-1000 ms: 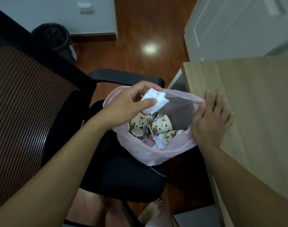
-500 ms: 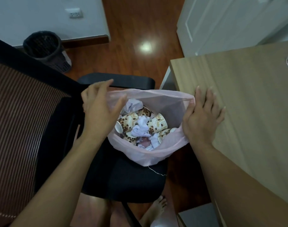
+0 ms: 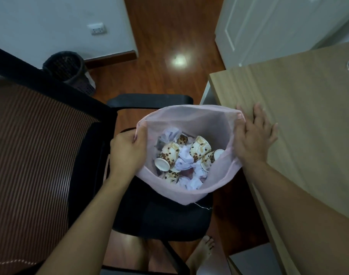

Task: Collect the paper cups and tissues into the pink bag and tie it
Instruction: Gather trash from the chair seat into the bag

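The pink bag [image 3: 191, 120] hangs wide open over the black office chair seat, between my two hands. Inside lie several paper cups [image 3: 200, 148] printed with brown coffee beans, mixed with crumpled white tissues [image 3: 184, 162]. My left hand [image 3: 128, 151] grips the bag's left rim, thumb inside the opening. My right hand [image 3: 253, 135] holds the right rim against the corner of the wooden table, its fingers spread flat on the tabletop.
The light wooden table [image 3: 300, 120] fills the right side. A black office chair [image 3: 161, 217] with a striped mesh back [image 3: 28, 155] stands under and left of the bag. A dark wastebasket [image 3: 67, 68] sits by the far wall. My bare foot [image 3: 202, 253] rests on the wooden floor.
My left hand dropped the white tissue into the bag, then moved left and took hold of the bag's left rim. The bag's mouth is now stretched wider. My right hand stays on the right rim.
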{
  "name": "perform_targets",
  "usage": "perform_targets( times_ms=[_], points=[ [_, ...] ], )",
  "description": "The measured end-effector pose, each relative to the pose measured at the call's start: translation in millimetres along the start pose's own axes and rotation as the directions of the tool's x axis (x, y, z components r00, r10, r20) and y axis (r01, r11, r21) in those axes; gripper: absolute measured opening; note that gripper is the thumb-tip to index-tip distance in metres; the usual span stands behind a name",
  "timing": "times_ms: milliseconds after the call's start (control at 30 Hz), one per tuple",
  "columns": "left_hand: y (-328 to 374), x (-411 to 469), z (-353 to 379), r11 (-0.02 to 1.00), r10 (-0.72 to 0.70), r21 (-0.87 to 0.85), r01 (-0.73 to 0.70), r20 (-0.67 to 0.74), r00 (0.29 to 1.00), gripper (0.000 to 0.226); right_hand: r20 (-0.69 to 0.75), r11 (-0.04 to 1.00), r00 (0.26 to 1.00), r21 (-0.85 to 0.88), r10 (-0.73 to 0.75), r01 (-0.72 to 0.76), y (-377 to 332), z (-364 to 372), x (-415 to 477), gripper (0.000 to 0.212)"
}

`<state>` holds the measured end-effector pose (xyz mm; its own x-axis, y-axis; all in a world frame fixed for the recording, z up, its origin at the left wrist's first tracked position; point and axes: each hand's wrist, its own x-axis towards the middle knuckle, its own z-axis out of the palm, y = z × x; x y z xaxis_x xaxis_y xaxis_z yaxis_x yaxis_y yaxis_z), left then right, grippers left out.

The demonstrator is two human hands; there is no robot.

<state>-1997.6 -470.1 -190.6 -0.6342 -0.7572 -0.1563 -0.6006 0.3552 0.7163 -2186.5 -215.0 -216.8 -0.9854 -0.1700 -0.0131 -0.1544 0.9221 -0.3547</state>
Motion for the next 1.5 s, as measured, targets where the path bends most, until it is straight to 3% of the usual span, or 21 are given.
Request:
perform_targets(
  times_ms=[133,200,500,633,800,900,1033,1300,1400,1500],
  points=[
    [23.8,-14.9,-40.5,0.997,0.048,-0.063,-0.049,-0.023,0.999,0.074,0.313,0.965,0.947,0.219,0.069,-0.143,-5.2,-42.4,6.5,0.058],
    [43.2,-23.8,-65.7,0.994,0.094,-0.061,-0.095,-0.021,0.995,0.073,0.360,0.927,0.929,0.314,0.081,-0.203,-11.2,-69.3,-2.4,0.056],
    [162.2,-64.4,-185.4,0.953,0.282,-0.121,-0.278,0.012,0.959,0.063,0.169,0.857,0.977,0.475,0.133,-0.199,-46.0,-212.6,-73.1,0.056],
    [215.8,-86.2,-204.9,0.927,0.312,-0.245,-0.282,0.091,0.946,0.066,0.047,0.816,0.981,0.548,0.189,-0.183,-37.4,-295.8,-70.8,0.054],
    [280.0,-119.5,-180.8,0.877,0.296,-0.446,-0.180,0.205,0.933,0.061,-0.053,0.794,0.963,0.580,0.263,-0.185,6.1,-388.9,-68.3,0.048],
    [316.0,-137.2,-147.3,0.875,0.319,-0.451,-0.174,0.268,0.909,0.057,-0.099,0.764,0.944,0.616,0.314,-0.190,39.8,-429.3,-71.8,0.035],
    [352.0,-152.3,-99.0,0.886,0.378,-0.415,-0.207,0.389,0.840,0.059,-0.059,0.643,0.906,0.724,0.420,-0.250,83.7,-461.9,-87.6,0.022],
    [391.3,-178.5,-31.5,0.883,0.468,-0.288,-0.370,0.487,0.738,0.054,-0.025,0.577,0.823,0.725,0.567,-0.375,164.5,-473.2,-128.6,0.029],
    [384.8,-188.4,-18.5,0.871,0.482,-0.238,-0.430,0.582,0.655,0.025,0.040,0.602,0.818,0.656,0.574,-0.455,182.4,-458.5,-144.8,0.031],
    [370.8,-200.1,-16.6,0.905,0.410,-0.201,-0.375,0.649,0.641,0.044,0.105,0.633,0.823,0.587,0.559,-0.505,189.6,-437.4,-164.4,0.032]
  ],
)
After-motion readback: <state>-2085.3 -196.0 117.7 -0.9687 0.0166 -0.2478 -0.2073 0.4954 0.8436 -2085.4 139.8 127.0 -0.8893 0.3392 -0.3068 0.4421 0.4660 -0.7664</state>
